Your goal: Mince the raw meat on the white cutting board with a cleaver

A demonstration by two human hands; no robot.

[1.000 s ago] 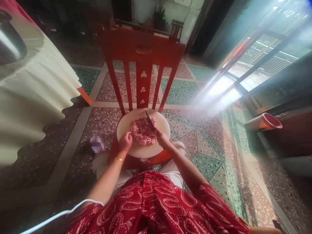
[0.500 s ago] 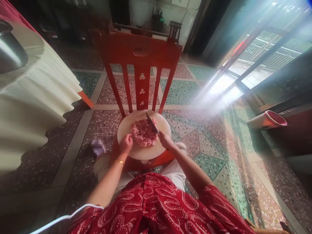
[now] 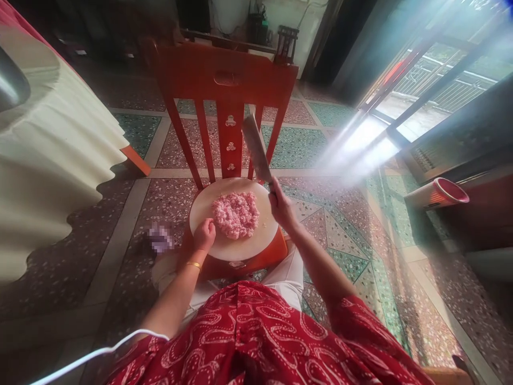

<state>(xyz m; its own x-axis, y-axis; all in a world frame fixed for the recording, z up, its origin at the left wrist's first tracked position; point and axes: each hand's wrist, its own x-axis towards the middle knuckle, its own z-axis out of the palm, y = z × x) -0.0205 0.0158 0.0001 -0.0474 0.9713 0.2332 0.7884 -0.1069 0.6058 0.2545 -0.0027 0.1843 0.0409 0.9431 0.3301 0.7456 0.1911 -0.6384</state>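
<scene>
our right hand [image 3: 282,206] clamps a broad grey metal cleaver [image 3: 256,148]; straying, it could cut our fisted left hand [image 3: 204,235] beside pink minced meat [image 3: 236,215].

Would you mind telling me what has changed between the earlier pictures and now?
The right hand has lifted the knife up and away from the meat, and the blade now shows its broad side. Nothing was taken hold of or let go: the right hand has kept the knife. The curled left hand is still beside the meat, which stays on the board on the chair.
</scene>
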